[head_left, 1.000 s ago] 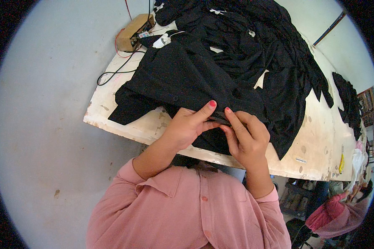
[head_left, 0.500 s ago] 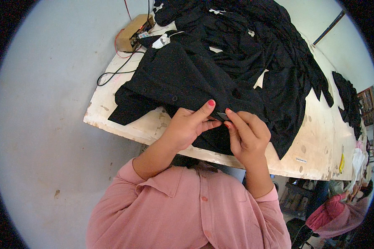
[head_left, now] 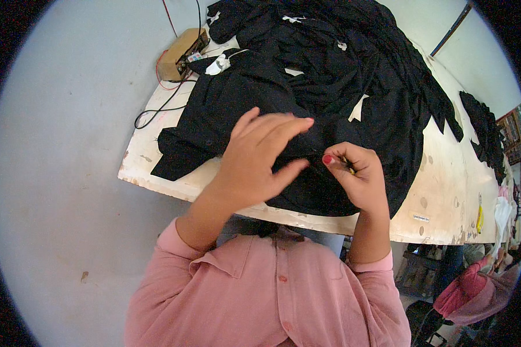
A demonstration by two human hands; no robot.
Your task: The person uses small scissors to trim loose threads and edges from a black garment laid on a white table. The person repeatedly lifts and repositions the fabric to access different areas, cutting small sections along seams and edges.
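Note:
A black garment (head_left: 237, 98) lies spread over the near end of the table. Above it my left hand (head_left: 257, 153) is open, its fingers apart and a little blurred, holding nothing. To its right my right hand (head_left: 359, 173) is closed over the cloth near the garment's front edge. From its curled fingers pokes a small dark tool with a yellow part (head_left: 351, 168); most of it is hidden in the palm, so its exact kind does not show. A small dark button (head_left: 209, 142) shows faintly on the cloth.
More black garments (head_left: 376, 52) with white tags (head_left: 219, 65) are heaped farther back. A brown box with wires (head_left: 182, 55) stands at the table's (head_left: 446, 196) far left beside a looped black cable (head_left: 150, 115). A yellow item (head_left: 480, 214) lies right; another person (head_left: 469, 289) sits beyond.
My left hand has let go of the garment edge, lifted and opened. My right hand has shifted slightly right and curled around the small tool. The cloth's front edge has dropped flatter.

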